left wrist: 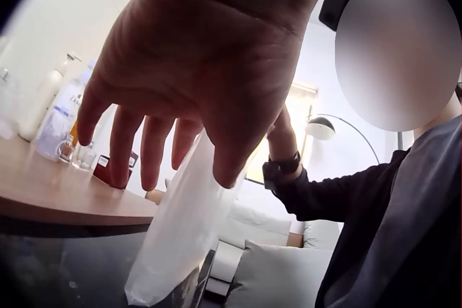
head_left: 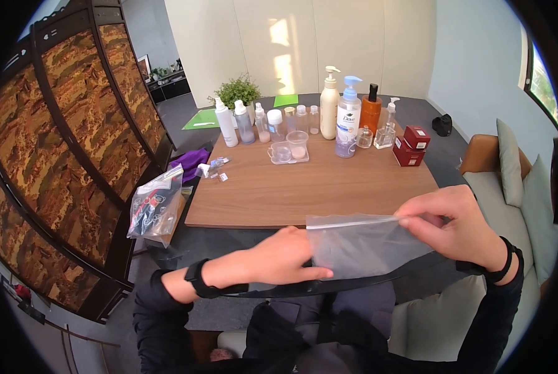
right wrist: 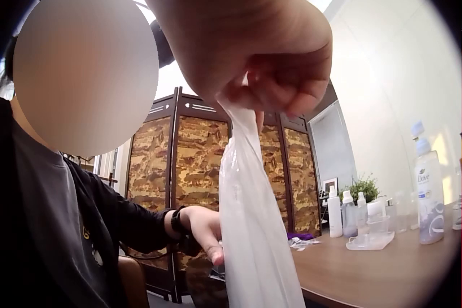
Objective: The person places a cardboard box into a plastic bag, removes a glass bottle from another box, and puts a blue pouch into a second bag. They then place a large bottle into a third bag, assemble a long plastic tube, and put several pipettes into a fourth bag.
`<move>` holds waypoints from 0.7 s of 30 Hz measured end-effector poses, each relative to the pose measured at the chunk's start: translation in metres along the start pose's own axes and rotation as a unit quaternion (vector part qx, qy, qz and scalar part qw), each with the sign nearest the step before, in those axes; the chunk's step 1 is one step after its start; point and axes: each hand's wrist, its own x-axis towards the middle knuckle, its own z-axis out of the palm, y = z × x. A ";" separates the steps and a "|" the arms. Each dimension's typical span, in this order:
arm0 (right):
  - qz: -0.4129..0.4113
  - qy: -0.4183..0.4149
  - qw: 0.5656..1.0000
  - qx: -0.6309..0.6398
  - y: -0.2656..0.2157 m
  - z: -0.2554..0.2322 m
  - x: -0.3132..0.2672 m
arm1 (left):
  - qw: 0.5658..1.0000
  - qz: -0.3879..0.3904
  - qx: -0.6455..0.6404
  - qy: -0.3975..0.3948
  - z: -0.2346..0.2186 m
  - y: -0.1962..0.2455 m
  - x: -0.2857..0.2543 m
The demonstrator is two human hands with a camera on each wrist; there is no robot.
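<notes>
1. Head view: both hands hold a clear plastic bag (head_left: pixel 360 243) in the air over the person's lap, just short of the near edge of the tabletop (head_left: pixel 329 187).
2. Right hand (head_left: pixel 456 224): grip pinches the bag's top right corner, thumb and fingers closed on the seal strip.
3. Left hand (head_left: pixel 279 255): fingers extended, fairly straight, lying against the bag's left edge; left wrist view shows the fingers spread with the bag hanging just behind them. Grip relaxed, not clenched.
4. Right wrist view: bag hangs down from the pinch, left hand touches it lower down.
5. Tabletop: row of bottles (head_left: pixel 347 118) at the far side, small clear cups (head_left: pixel 289 149) in front, two red boxes (head_left: pixel 411 146) at right.
6. Folding screen (head_left: pixel 61 149) at left; a filled bag (head_left: pixel 157 206) beside it.
</notes>
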 end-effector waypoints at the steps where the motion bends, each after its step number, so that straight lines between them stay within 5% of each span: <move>1: -0.052 0.026 0.997 -0.048 0.003 0.001 0.003 | 1.000 -0.007 -0.012 -0.011 0.007 -0.002 0.001; 3: -0.150 0.078 0.975 -0.146 0.013 0.004 0.007 | 1.000 -0.015 -0.017 -0.020 0.011 -0.004 0.004; 6: -0.129 0.105 0.968 -0.189 0.008 0.008 0.010 | 1.000 -0.022 -0.005 -0.015 0.010 -0.002 0.008; 12: -0.162 0.068 0.982 -0.066 0.010 0.008 0.010 | 0.997 -0.037 -0.063 0.030 0.002 0.008 0.002; 15: -0.130 0.049 0.990 0.007 0.011 0.007 0.010 | 0.988 -0.067 -0.125 0.063 -0.005 0.012 -0.012; 21: 0.073 -0.022 0.979 0.191 0.010 0.016 0.016 | 0.954 -0.148 -0.224 0.136 -0.029 0.038 -0.038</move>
